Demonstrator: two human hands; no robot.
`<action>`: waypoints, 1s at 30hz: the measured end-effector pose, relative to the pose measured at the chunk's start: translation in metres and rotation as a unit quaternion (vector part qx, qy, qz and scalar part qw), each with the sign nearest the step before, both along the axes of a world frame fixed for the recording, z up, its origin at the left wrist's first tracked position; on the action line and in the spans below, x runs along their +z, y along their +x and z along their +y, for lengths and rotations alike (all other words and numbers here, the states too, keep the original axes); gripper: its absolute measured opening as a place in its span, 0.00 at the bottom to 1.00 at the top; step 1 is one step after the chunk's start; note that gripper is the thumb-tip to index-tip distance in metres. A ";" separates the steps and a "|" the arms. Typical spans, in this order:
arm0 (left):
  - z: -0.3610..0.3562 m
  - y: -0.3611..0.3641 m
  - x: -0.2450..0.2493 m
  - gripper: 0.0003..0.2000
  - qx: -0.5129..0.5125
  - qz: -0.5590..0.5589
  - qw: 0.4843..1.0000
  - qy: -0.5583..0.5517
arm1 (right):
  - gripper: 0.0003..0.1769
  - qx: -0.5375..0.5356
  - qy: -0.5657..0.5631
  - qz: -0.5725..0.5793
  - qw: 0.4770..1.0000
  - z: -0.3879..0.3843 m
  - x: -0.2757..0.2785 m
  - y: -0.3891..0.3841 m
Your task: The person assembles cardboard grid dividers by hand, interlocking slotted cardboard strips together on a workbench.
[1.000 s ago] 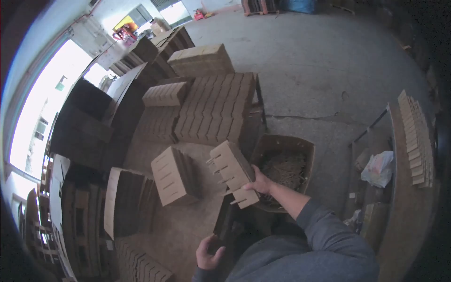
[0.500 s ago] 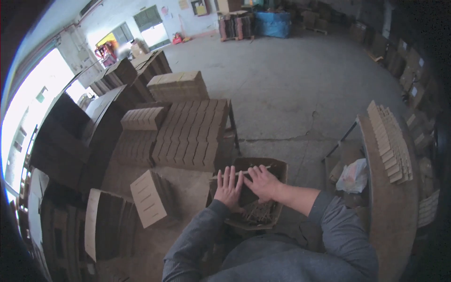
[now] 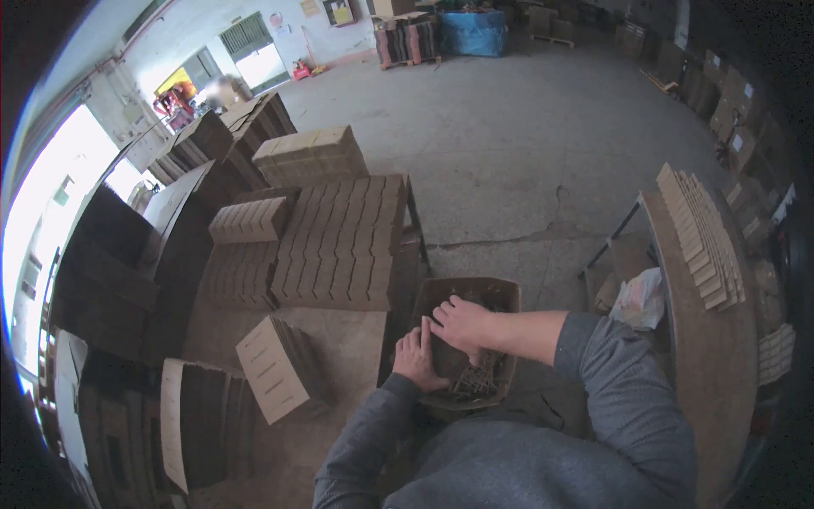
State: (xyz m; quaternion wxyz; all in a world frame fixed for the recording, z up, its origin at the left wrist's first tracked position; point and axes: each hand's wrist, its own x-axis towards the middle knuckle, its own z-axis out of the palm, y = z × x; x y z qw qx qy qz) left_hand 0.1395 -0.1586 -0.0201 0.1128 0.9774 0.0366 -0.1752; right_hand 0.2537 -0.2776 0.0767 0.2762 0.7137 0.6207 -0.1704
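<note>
My left hand (image 3: 417, 360) is closed on the left side of a dark brown cardboard piece (image 3: 448, 358), with its thumb along the lower edge. On the top of the same piece lies my right hand (image 3: 463, 327), its fingers bent over the edge and their tips close to the left fingers. The piece is held over an open carton (image 3: 509, 293), and my hands cover much of it. Thin cardboard scraps (image 3: 477, 382) lie in the carton below.
On the table (image 3: 343, 335) to the left stand slotted cardboard dividers (image 3: 339, 246) in rows and a tilted divider stack (image 3: 275, 373). A bench (image 3: 704, 373) at right bears layered cardboard strips (image 3: 699, 237). A plastic bag (image 3: 638, 299) hangs beside it.
The right hand's spread fingers have folded over the cardboard, and the left fingers have drawn in. The pale edge strip under the fingers no longer shows. The view has shifted slightly.
</note>
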 end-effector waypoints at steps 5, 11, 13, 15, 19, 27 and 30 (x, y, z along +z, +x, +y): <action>0.026 -0.010 -0.035 0.68 0.073 -0.180 0.950 -0.245 | 0.57 0.029 0.080 -0.016 0.996 0.000 0.049 0.005; 0.012 -0.043 0.020 0.55 0.254 -0.187 0.680 -0.662 | 0.33 -0.229 0.500 0.226 0.804 -0.069 0.039 0.008; 0.000 -0.055 0.030 0.51 0.264 -0.207 0.625 -0.705 | 0.31 -0.312 0.516 0.326 0.728 -0.093 0.011 -0.008; -0.007 -0.069 0.019 0.46 0.207 -0.262 0.584 -0.740 | 0.35 -0.320 0.516 0.393 0.690 -0.110 -0.027 -0.031; -0.030 -0.096 0.011 0.46 0.208 -0.284 0.503 -0.789 | 0.61 -0.396 0.340 0.540 0.660 -0.124 -0.050 -0.076; -0.041 -0.144 -0.038 0.49 0.199 -0.275 0.513 -0.788 | 0.19 -0.289 0.458 0.526 0.656 -0.124 -0.057 -0.114; -0.034 -0.163 -0.093 0.49 0.149 -0.336 0.536 -0.760 | 0.11 -0.334 0.441 0.559 0.618 -0.130 -0.050 -0.109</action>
